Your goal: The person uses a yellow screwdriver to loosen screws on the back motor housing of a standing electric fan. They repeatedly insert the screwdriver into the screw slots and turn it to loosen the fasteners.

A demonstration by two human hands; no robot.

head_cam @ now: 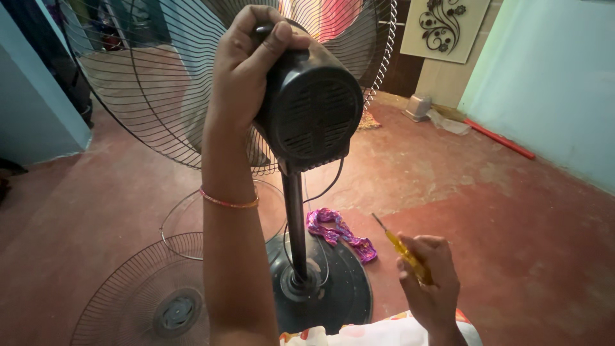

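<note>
Your left hand (pixel 246 61) grips the top of the black motor housing (pixel 311 106) of a pedestal fan, fingers (pixel 277 35) wrapped over its upper edge and thumb pressed against the casing. The housing's vented back faces you, and beyond it the rear wire guard (pixel 147 83) is mounted on the fan. A thin bangle (pixel 229 202) circles your left wrist. Your right hand (pixel 429 279) hovers low at the right, fingers closed around the yellow handle of a screwdriver (pixel 403 250), its slim metal tip pointing up and to the left, well apart from the fan. The black pole (pixel 295 224) drops straight from the housing to the round black base (pixel 343 291) on the red floor (pixel 512 243). A crumpled purple cloth (pixel 336 230) lies just beside the base. The detached front guard (pixel 138 298) lies flat on the floor at lower left, with a wire ring (pixel 179 221) lying behind it.
</note>
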